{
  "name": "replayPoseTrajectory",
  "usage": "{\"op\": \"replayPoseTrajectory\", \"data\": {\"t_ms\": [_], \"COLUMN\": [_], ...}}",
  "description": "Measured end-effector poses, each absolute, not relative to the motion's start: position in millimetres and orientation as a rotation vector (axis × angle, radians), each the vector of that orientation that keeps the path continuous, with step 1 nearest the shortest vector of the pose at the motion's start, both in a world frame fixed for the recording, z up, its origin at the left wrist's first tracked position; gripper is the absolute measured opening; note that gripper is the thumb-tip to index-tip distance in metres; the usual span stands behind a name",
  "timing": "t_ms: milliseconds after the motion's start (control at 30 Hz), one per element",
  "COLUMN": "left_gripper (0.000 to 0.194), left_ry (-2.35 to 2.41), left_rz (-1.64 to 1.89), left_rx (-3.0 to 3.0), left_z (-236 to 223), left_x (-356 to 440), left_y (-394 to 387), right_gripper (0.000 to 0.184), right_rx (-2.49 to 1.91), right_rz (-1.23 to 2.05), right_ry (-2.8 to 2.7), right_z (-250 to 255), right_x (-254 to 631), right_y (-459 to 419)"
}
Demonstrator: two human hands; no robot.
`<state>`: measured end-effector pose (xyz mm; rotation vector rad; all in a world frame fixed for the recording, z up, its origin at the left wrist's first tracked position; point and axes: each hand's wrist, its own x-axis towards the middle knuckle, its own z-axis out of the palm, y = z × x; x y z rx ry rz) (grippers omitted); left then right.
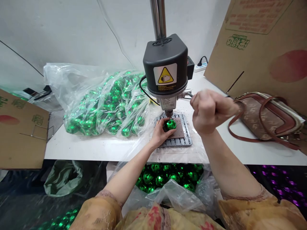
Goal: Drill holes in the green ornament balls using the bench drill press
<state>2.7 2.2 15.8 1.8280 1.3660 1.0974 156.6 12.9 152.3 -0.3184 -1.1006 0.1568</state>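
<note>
My left hand (161, 131) grips a shiny green mirror-faceted ball (171, 124) between thumb and fingers. Beneath the ball lies a brown board (178, 131) on the slotted metal base (187, 140) of a small drill press (165, 64). The press's chuck (169, 113) is right above the ball; whether its tip touches the ball I cannot tell. Raised to the right of the machine, my right hand (207, 110) is closed in a fist at the end of the press's lever (189, 94). Most of that lever is hidden behind the fingers.
A clear plastic bag (79, 80) full of green balls lies left of the press. More green balls (159, 179) sit in a plastic-lined container below the table edge. A brown handbag (266, 118) and cardboard boxes (254, 54) stand right; another carton (21, 131) stands left.
</note>
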Motion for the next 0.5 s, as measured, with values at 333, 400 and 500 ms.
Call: {"op": "replayPoseTrajectory", "data": {"t_ms": [333, 400, 500], "left_gripper": [0.04, 0.04, 0.034], "left_ry": [1.363, 1.222, 1.162], "left_rz": [0.905, 0.584, 0.102], "left_rx": [2.186, 2.378, 2.585], "left_z": [39, 37, 28], "left_x": [-23, -40, -67], "left_y": [-85, -119, -163], "right_gripper": [0.044, 0.042, 0.042], "right_rx": [-0.407, -0.397, -0.381], "right_rz": [0.331, 0.324, 0.325], "right_ry": [-1.107, -1.114, -1.107], "right_z": [201, 199, 197], "right_x": [159, 159, 159], "right_y": [24, 24, 25]}}
